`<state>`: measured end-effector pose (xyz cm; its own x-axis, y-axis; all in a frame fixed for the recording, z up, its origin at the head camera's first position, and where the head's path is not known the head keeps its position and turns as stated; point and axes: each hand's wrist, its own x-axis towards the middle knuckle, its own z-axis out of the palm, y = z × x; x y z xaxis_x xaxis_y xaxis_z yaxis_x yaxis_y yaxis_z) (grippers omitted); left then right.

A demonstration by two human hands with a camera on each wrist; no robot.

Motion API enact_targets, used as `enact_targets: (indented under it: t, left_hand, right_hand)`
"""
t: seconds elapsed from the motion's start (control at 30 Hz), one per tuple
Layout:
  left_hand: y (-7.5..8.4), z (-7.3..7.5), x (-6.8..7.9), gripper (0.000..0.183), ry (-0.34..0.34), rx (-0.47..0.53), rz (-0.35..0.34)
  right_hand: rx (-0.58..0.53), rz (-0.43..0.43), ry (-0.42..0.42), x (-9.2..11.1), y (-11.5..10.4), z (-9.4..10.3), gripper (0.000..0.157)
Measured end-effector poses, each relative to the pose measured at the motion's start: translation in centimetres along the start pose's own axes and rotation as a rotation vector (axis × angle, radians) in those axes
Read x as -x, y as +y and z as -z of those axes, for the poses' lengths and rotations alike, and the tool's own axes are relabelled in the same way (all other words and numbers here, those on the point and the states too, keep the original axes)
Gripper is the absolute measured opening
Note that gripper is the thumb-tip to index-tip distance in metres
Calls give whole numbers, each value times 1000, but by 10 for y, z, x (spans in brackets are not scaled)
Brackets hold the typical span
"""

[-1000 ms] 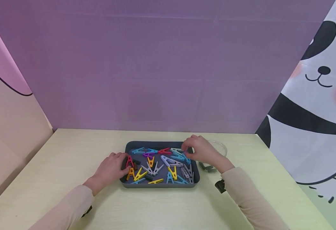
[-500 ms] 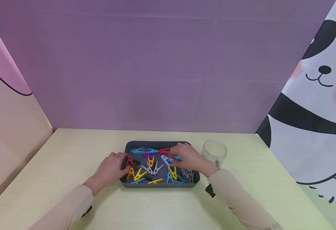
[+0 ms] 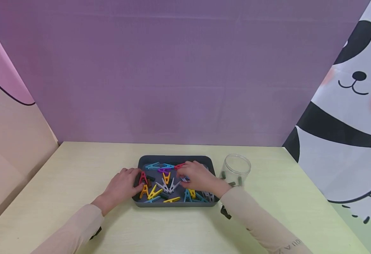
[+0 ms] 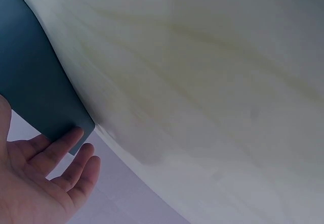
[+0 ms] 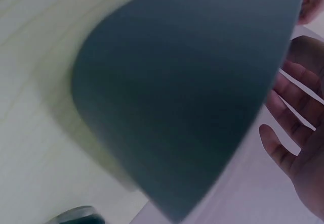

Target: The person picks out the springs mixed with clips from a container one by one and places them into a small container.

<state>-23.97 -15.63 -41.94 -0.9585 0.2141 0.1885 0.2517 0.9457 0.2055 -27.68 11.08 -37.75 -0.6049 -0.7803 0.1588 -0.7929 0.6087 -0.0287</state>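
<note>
A dark grey rectangular tray (image 3: 179, 204) on the table holds several clothespins and small dark pieces. At its left wall my left hand (image 3: 121, 185) grips the rim, thumb over it; in the left wrist view its fingers (image 4: 66, 145) lie against the outer side. Over the tray's right half hovers my right hand (image 3: 199, 178), thumb and fingers apart, pointing down at a pale lilac clothespin (image 3: 185, 179) partly hidden under it. Close by are a red clothespin (image 3: 179, 165), white clothespins (image 3: 172, 187) and a yellow clothespin (image 3: 192, 193). The right wrist view hides the fingertips behind the tray wall.
A clear round jar (image 3: 237, 167) with a few small dark pieces inside stands right of the tray, near my right forearm. Light wooden table (image 3: 160, 229) surrounds both. A purple backdrop (image 3: 172, 88) rises behind the table's far edge.
My right hand has moved left and slightly down, from the tray's far right corner towards its middle. The jar behind it has come into view. My left hand has stayed put.
</note>
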Motion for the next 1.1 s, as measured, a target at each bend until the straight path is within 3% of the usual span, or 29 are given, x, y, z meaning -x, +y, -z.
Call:
enact_targets:
  t: [0.23,0.47,1.1]
  left_hand:
    - [0,0,0,53,-3,-3,-3]
    - [-1,-1,0,52,8,-6,-16]
    - [-1,0,0,54,5,-21,-11]
  right_hand:
    - [44,24,5,-8,-6,-3,18]
    - [43,1,-41,-14,-10,-8,19]
    - [167,-47,-50,-28,-13,-27,17]
